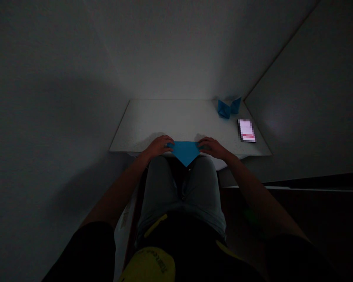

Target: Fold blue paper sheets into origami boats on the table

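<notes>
A sheet of blue paper (186, 151), folded into a triangle, lies at the table's front edge. Its long straight side faces the wall, and its point hangs over the edge toward my lap. My left hand (159, 147) closes on the paper's left corner, with the fingers curled over it. At the right corner, my right hand (213, 147) grips the paper in the same way. Both corners are partly hidden under the fingers. Farther back on the right stand blue folded paper pieces (224, 109), apart from my hands.
The white table (164, 117) reaches back to a wall, with another wall on its right. A phone with a lit, blurred screen (247, 131) lies near the right edge. My legs (159, 180) are close under the front edge. The room is dim.
</notes>
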`<state>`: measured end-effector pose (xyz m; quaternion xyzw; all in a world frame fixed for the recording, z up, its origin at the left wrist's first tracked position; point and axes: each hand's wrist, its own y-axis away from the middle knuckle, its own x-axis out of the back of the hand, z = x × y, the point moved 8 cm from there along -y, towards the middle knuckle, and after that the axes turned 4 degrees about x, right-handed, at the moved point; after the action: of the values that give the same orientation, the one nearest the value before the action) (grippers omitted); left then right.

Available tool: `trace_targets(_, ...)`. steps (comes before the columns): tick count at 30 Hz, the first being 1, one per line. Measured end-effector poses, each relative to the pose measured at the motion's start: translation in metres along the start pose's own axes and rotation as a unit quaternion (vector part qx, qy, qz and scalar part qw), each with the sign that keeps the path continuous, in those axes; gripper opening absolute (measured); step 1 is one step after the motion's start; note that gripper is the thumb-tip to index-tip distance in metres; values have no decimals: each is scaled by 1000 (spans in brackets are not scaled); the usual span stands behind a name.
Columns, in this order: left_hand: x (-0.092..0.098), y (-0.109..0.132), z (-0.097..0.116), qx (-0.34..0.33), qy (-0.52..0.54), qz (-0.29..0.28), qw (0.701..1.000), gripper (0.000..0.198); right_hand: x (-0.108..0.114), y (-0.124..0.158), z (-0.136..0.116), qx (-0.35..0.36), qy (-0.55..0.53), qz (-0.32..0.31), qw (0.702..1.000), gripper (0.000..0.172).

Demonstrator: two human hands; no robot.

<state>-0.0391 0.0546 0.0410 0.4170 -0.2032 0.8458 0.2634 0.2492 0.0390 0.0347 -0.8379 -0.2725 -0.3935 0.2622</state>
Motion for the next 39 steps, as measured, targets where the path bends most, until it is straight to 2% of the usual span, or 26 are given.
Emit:
trace_targets(4,2,-4,-12,67,5,29,997,47,0,-5,20,-66,31,29,997,51)
trace_targets(8,-3,-13,-32,125,26,38,991,50,-3,-16,47,-125,62,29,990,54)
trace_targets(11,-8,-21,-47,153,30,35,987,49,-4,-25,60,-123,52,21,991,54)
trace_targets(15,-8,-27,-51,135,16,36,990,44,0,-31,66,-103,40,23,994,63)
trace_targets(18,-7,-26,-46,114,14,47,992,38,2,-33,59,-79,48,20,996,56)
trace_targets(23,-8,-8,-28,123,53,86,987,23,3,-29,31,-16,36,42,998,20)
trace_targets(26,-10,8,-8,91,40,113,989,18,-1,-15,12,4,50,49,998,22)
trace_targets(30,-17,29,11,56,-19,134,989,24,-7,8,-8,-9,95,74,993,27)
trace_targets(35,-24,50,18,61,-51,145,986,35,-14,29,-24,-35,139,100,985,38)
trace_targets(37,-26,54,19,67,-38,144,987,28,-17,33,-28,-35,137,103,985,37)
trace_targets(39,-24,53,19,80,-14,154,985,21,-18,35,-29,-37,117,105,987,28)
